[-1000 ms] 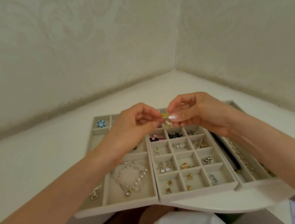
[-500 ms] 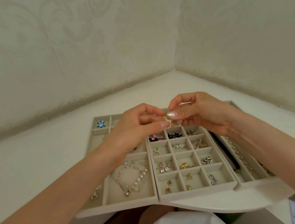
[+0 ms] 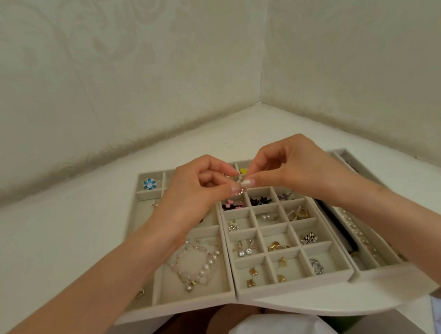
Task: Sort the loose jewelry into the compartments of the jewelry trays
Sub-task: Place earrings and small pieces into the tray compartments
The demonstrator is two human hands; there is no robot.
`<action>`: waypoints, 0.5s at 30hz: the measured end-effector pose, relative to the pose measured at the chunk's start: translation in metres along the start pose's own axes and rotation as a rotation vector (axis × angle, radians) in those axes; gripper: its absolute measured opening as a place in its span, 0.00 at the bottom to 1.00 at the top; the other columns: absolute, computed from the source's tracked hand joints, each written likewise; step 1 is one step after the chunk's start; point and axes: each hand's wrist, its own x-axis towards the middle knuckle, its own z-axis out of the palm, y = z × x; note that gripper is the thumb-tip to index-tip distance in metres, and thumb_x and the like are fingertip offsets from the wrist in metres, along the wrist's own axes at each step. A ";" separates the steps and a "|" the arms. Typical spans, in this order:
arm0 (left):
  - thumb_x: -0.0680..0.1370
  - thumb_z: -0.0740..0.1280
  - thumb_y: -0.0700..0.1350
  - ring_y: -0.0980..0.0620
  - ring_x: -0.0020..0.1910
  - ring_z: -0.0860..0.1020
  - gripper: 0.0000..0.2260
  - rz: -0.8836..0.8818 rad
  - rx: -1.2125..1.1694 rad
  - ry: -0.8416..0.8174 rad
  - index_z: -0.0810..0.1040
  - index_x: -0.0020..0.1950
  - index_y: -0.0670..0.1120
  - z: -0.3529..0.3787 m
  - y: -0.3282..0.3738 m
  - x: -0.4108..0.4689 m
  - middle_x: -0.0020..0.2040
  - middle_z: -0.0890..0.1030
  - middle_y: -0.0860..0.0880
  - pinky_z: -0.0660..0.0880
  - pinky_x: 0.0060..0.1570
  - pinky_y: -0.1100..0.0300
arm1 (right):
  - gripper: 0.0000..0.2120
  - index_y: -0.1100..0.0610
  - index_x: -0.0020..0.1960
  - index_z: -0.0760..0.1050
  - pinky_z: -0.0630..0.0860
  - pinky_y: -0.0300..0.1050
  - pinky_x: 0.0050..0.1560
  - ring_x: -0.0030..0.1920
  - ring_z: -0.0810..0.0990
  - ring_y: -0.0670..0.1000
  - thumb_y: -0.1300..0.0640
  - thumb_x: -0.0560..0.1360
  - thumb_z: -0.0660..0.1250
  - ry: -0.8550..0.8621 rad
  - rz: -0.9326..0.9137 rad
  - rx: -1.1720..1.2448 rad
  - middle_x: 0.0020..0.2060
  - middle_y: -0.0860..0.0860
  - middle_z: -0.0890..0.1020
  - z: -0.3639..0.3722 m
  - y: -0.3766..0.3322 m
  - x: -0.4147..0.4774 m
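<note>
Left hand (image 3: 195,196): fingers (image 3: 222,190) pinch a small jewel (image 3: 241,190).
Right hand (image 3: 296,173): fingers pinch the same jewel.
Place: above the trays' (image 3: 295,286) far cells.

One wide-angle camera, worn on the person's head, looks forward and down into the corner where two patterned walls (image 3: 87,72) meet. The white counter (image 3: 55,246) spans the middle of the view. The jewelry trays (image 3: 296,288) lie close below, at the counter's near edge. The forearms enter from the bottom corners. The left hand (image 3: 195,196) and right hand (image 3: 296,170) pinch a small jewelry piece (image 3: 241,190) near frame centre.
</note>
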 end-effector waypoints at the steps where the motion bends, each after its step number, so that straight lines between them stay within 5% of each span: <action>1: 0.70 0.72 0.36 0.56 0.36 0.80 0.07 -0.005 0.007 0.005 0.79 0.46 0.44 -0.001 -0.001 0.000 0.34 0.82 0.51 0.75 0.43 0.64 | 0.04 0.51 0.36 0.82 0.69 0.28 0.34 0.29 0.74 0.38 0.56 0.66 0.77 0.001 -0.007 -0.031 0.27 0.42 0.80 0.000 0.000 0.000; 3: 0.70 0.72 0.37 0.54 0.38 0.80 0.07 -0.014 0.019 0.007 0.79 0.45 0.45 -0.002 -0.002 -0.001 0.35 0.83 0.50 0.75 0.48 0.52 | 0.03 0.51 0.37 0.82 0.67 0.27 0.31 0.28 0.73 0.37 0.57 0.67 0.76 -0.022 -0.014 -0.039 0.27 0.41 0.80 0.000 -0.001 -0.001; 5: 0.70 0.73 0.38 0.53 0.39 0.81 0.07 -0.017 0.028 -0.001 0.79 0.46 0.45 -0.003 -0.002 0.000 0.35 0.84 0.50 0.75 0.50 0.51 | 0.03 0.52 0.38 0.83 0.69 0.28 0.33 0.29 0.74 0.37 0.58 0.68 0.75 -0.049 -0.015 -0.025 0.28 0.43 0.81 0.000 -0.001 -0.003; 11: 0.69 0.73 0.37 0.62 0.33 0.79 0.07 -0.006 0.103 -0.060 0.79 0.43 0.46 -0.006 -0.005 -0.001 0.33 0.83 0.51 0.71 0.37 0.73 | 0.05 0.50 0.35 0.81 0.69 0.30 0.33 0.28 0.73 0.38 0.57 0.68 0.75 -0.041 -0.050 -0.172 0.30 0.46 0.80 0.007 -0.004 -0.006; 15: 0.71 0.72 0.42 0.67 0.29 0.76 0.03 0.013 0.286 -0.155 0.80 0.43 0.48 -0.009 -0.003 -0.005 0.35 0.84 0.52 0.66 0.31 0.78 | 0.05 0.50 0.35 0.81 0.70 0.36 0.33 0.28 0.72 0.40 0.57 0.68 0.75 -0.113 -0.050 -0.236 0.30 0.47 0.81 0.009 -0.003 -0.011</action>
